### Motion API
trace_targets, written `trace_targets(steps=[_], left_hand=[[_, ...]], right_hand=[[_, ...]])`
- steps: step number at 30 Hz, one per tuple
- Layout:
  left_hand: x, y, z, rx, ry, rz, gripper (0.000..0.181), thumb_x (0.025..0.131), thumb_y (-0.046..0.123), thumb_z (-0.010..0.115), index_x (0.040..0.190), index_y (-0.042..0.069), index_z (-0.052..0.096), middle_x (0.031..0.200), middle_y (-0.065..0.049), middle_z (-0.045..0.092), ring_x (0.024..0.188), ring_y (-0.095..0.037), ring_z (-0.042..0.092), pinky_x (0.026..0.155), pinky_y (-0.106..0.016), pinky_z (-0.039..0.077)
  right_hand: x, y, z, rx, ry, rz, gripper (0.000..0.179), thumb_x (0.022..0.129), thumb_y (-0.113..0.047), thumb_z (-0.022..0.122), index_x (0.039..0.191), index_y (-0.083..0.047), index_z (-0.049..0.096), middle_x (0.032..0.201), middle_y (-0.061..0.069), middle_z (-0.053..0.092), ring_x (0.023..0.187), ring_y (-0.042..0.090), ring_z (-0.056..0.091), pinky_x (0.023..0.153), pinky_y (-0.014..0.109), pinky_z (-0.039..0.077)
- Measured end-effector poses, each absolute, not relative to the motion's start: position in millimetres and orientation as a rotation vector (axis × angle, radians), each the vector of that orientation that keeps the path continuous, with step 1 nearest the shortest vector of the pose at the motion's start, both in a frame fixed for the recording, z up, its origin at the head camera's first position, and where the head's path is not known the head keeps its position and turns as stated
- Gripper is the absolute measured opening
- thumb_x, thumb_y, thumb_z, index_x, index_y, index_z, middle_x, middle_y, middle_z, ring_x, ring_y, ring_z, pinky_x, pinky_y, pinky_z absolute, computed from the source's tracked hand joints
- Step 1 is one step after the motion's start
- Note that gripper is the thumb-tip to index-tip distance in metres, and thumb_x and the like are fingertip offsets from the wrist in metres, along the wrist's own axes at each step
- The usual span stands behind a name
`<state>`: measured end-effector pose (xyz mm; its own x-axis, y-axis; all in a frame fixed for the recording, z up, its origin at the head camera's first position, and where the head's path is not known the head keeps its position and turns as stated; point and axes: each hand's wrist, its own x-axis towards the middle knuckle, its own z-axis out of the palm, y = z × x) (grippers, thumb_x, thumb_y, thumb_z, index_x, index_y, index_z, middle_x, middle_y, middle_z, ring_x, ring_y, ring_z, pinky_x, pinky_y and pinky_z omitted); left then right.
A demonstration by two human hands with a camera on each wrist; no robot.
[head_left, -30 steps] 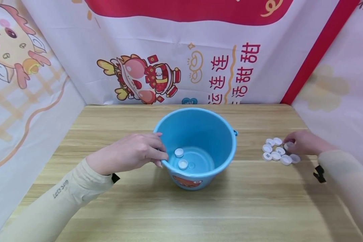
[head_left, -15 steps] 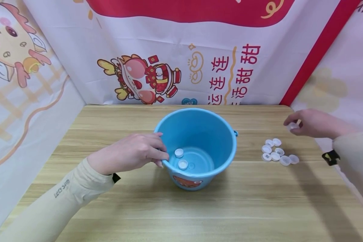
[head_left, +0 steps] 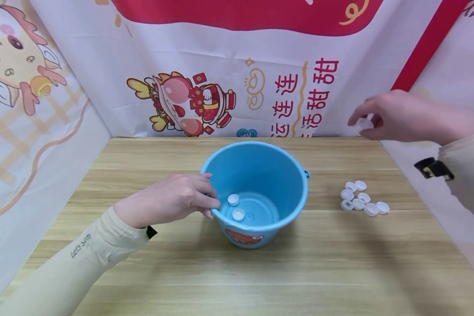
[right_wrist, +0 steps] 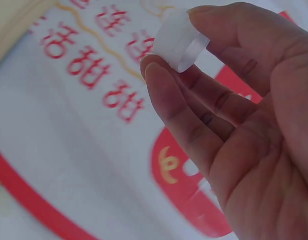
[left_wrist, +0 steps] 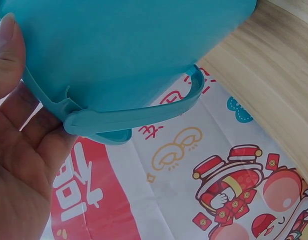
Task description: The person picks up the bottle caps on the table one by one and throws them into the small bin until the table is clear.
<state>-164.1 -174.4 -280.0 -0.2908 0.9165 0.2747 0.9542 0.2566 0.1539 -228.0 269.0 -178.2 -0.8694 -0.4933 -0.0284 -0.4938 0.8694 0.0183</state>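
A blue bucket [head_left: 256, 175] stands on the wooden table with two white bottle caps [head_left: 238, 214] on its floor. My left hand [head_left: 174, 197] grips the bucket's left rim, thumb on one side and fingers on the other; the left wrist view shows the bucket's handle [left_wrist: 138, 116] beside those fingers. Up in the air at the right, my right hand [head_left: 395, 116] pinches a translucent white bottle cap [right_wrist: 179, 40] between thumb and fingertips. Below that hand, several white bottle caps [head_left: 358, 204] lie in a loose cluster on the table.
The wooden table [head_left: 174, 272] reaches back to a printed cloth backdrop [head_left: 205, 48] with cartoon figures and red lettering. Similar cloth walls stand at the left and right sides.
My right hand has picked a bottle cap from the cluster, lifted it high and moved slightly left with it. My left hand and the bucket have stayed in place.
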Motion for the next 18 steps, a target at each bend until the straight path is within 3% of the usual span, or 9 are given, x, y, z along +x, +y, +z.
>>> trace_targets(steps=[8, 18], left_hand=[[-164.2, -174.3, -280.3, -1.782, -2.381, -0.432, 0.035, 0.077, 0.021, 0.083, 0.111, 0.014, 0.077, 0.098, -0.001, 0.072, 0.096, -0.015, 0.069, 0.102, -0.05, 0.043], [-164.2, -174.2, -280.3, -1.783, -2.378, -0.425, 0.035, 0.077, 0.02, 0.083, 0.111, 0.014, 0.077, 0.098, -0.001, 0.072, 0.096, -0.016, 0.068, 0.101, -0.05, 0.044]], right_hand=[[-224.3, 226.2, -150.0, -0.885, 2.992, 0.128, 0.043, 0.079, -0.012, 0.084, 0.119, -0.01, 0.07, 0.107, 0.017, 0.065, 0.077, 0.023, 0.062, 0.062, 0.036, 0.059], [-219.2, 188.4, -137.2, -1.012, 2.952, 0.125, 0.042, 0.082, -0.015, 0.082, 0.122, -0.011, 0.069, 0.112, 0.016, 0.066, 0.085, 0.027, 0.062, 0.071, 0.041, 0.06]])
